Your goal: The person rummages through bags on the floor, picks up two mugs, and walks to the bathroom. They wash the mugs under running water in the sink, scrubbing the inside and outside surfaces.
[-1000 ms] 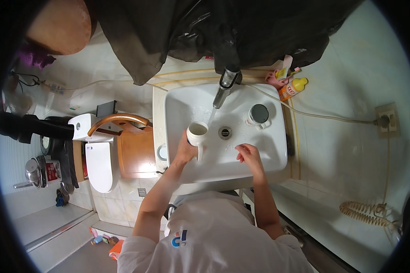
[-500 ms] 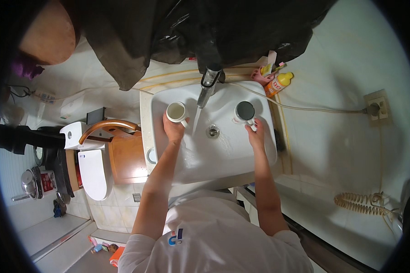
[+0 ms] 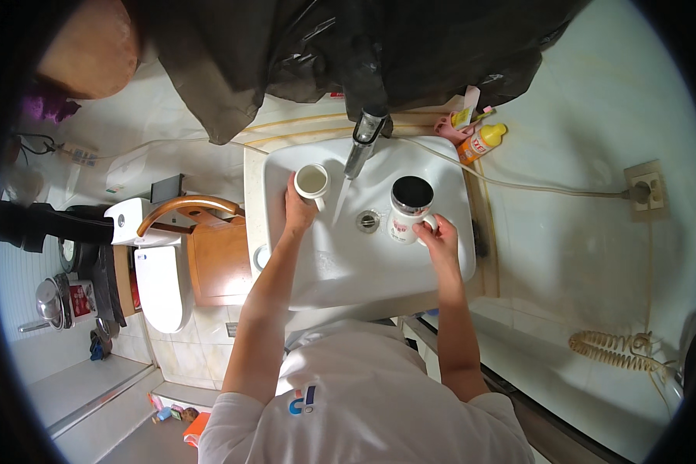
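Note:
My left hand (image 3: 298,209) is closed round an uncovered white mug (image 3: 312,183) on the left side of the white sink (image 3: 348,278). The mug's mouth faces up, and its handle points toward the drain (image 3: 367,221). On the right, my right hand (image 3: 441,240) grips the handle of a white mug with a dark lid (image 3: 404,224). This mug has a reddish print and leans, so its side shows. Between the two mugs, a thin stream of water runs from the chrome faucet (image 3: 359,151) and touches neither one.
Behind the sink's right corner stand a pink holder (image 3: 450,129) with tubes and brushes and an orange bottle (image 3: 479,143) with a yellow cap. Black plastic sheeting (image 3: 317,54) hangs above the faucet. A wooden chair (image 3: 219,263) and a toilet (image 3: 162,286) are at the left.
My right hand has raised and tilted the lidded mug, bringing it nearer, so more of its side shows. The left hand still holds its mug in about the same spot.

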Motion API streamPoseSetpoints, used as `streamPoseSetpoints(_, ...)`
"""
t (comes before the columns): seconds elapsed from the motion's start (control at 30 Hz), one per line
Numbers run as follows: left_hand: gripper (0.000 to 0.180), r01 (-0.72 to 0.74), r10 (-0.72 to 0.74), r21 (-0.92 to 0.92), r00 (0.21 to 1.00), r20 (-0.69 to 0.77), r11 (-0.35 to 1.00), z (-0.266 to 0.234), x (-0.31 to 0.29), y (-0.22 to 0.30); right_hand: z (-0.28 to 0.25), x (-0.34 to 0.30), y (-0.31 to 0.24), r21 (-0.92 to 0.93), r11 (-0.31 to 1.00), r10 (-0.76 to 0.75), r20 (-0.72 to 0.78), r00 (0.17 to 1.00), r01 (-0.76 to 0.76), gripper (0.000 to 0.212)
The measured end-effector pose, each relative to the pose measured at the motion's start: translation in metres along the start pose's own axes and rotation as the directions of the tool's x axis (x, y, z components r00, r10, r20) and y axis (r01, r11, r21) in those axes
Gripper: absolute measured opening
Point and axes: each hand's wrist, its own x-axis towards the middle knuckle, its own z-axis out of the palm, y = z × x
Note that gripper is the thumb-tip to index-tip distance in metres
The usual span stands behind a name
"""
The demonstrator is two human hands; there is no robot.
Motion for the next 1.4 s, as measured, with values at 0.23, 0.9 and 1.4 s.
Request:
streamPoseSetpoints(0.23,0.072,0.059,-0.033,-0.247,0.994,0.107,0.967,-0.053,-0.087,0.113,0.019,-0.030,-0.057,-0.215,0.976,0.023,0.191,0.981,0.019,0.035)
streamPoseSetpoints(0.9,0.029,-0.550,0.612,-0.269,0.720,0.326,0.791,-0.060,-0.106,0.211,0.057,-0.045,-0.087,-0.396,0.914,0.281,0.471,0.836,-0.085,0.048)
streamPoseSetpoints(1.4,0.086,-0.067,0.060,-0.022,0.646,0.761,0.998,-0.088,-0.087,0.202,0.089,-0.070,-0.063,-0.776,0.300,-0.243,0.501,0.831,0.555,0.024)
